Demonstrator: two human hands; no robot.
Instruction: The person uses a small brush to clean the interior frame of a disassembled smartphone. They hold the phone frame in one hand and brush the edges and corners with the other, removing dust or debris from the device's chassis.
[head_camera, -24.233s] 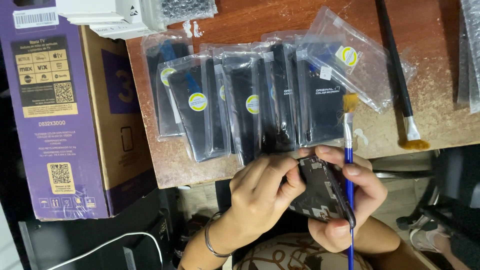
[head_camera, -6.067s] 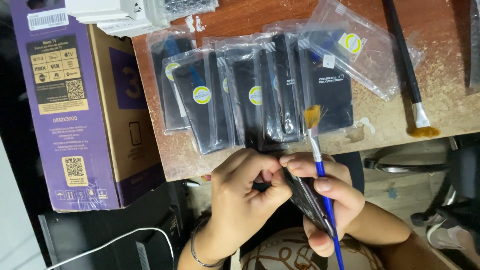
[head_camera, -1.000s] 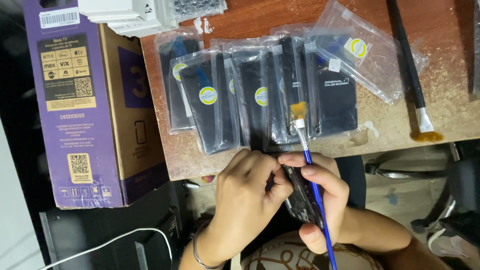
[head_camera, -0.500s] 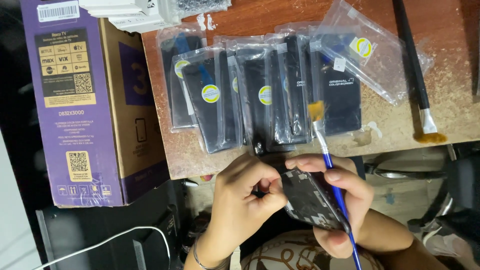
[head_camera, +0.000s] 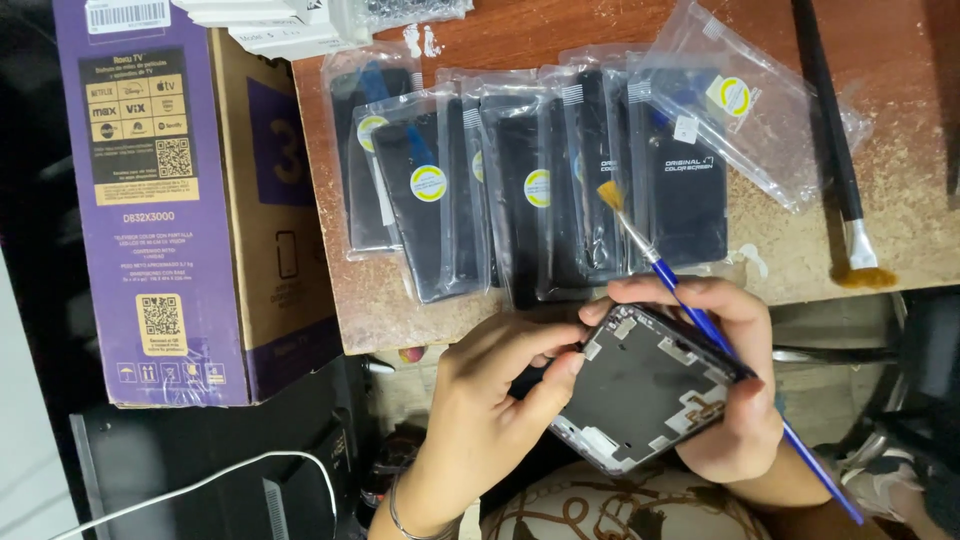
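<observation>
1. Head view: both hands sit below the table (head_camera: 880, 230) edge, over the person's lap.
2. R hand (head_camera: 735, 390) is clenched round the phone frame (head_camera: 650, 390), thumb side along its far edge, fingers wrapped under its right side.
3. Same hand also pins a blue brush (head_camera: 700, 325) between fingers and frame; bristles stick up past the fingertips over the table, handle end runs down-right past the wrist.
4. L hand (head_camera: 490, 410) has fingers curled; thumb and forefinger tips press on the frame's left edge, near its top corner. Cannot tell if anything small is pinched there.
5. Frame lies tilted, inner side up, between the two hands, touching both.
6. Beyond the fingertips: a row of bagged screens (head_camera: 530, 180) overlapping on the table, just past the brush bristles.
7. Far right of R fingers: a black brush (head_camera: 835, 140) lies on the table, well apart.
8. Left of L hand: a purple box (head_camera: 180, 200) stands against the table side.
9. A bracelet (head_camera: 400, 510) shows at the L wrist.
</observation>
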